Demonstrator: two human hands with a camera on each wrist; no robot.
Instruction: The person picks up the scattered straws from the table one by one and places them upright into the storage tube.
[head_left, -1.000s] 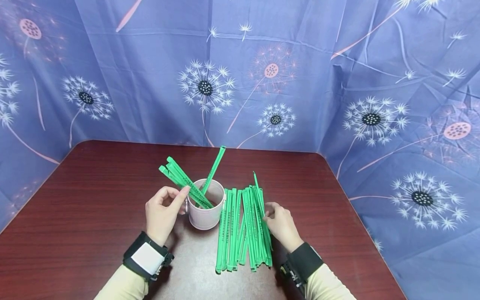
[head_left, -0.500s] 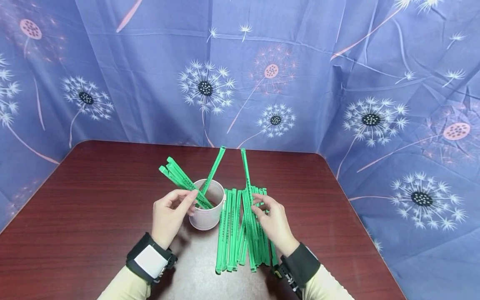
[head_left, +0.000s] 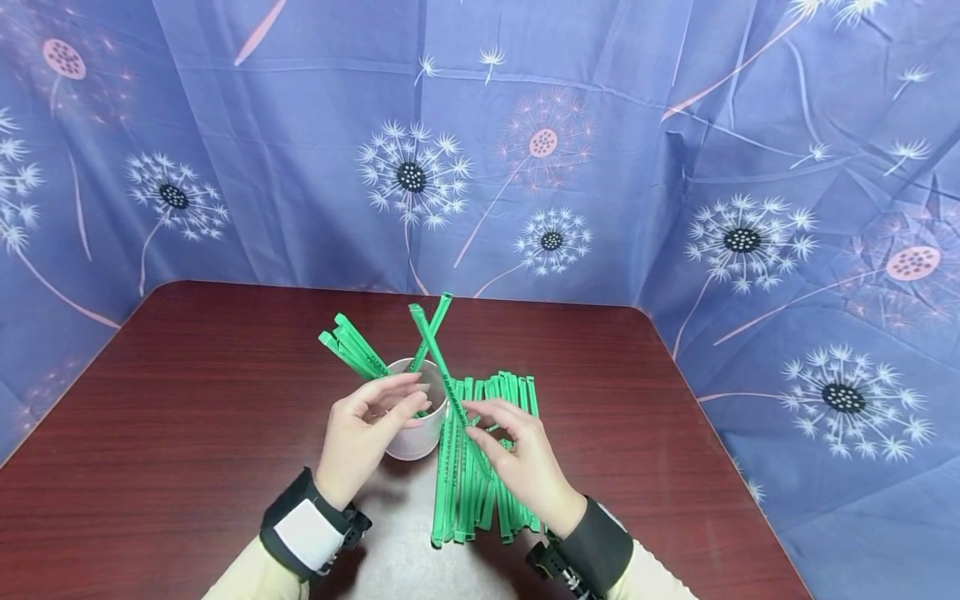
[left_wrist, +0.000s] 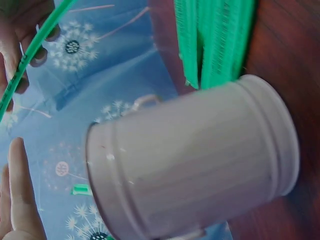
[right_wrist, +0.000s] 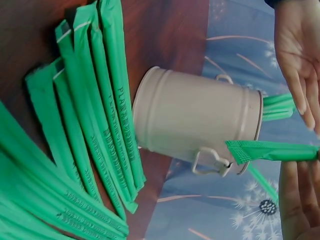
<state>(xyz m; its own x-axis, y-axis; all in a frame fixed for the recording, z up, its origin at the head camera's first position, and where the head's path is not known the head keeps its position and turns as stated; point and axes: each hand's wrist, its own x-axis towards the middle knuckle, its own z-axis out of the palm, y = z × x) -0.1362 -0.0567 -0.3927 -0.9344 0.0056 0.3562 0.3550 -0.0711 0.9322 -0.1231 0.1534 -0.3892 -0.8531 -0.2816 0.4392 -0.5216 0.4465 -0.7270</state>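
A pale metal pail (head_left: 414, 440) with small side handles stands mid-table, with several green paper-wrapped straws (head_left: 352, 346) leaning out of its mouth. My right hand (head_left: 517, 442) pinches one wrapped straw (head_left: 437, 354) between thumb and fingers, to the right of the pail. In the right wrist view this straw (right_wrist: 270, 151) lies across my fingertips, one end near the rim. Over the pail's front rim, my left hand (head_left: 367, 425) hovers with loosely extended fingers and nothing between them. Its fingers (left_wrist: 22, 185) look straight in the left wrist view. The lower ends of the straws inside are hidden.
A row of wrapped straws (head_left: 455, 483) lies side by side right of the pail, partly under my right hand. The dark red wooden table (head_left: 202, 400) reaches back to a blue dandelion-print cloth (head_left: 315, 150) hanging behind and along the sides.
My right hand has lifted a wrapped straw from the row and brought it left toward the pail. My left hand has moved right, away from the leaning straws, to the front of the rim.
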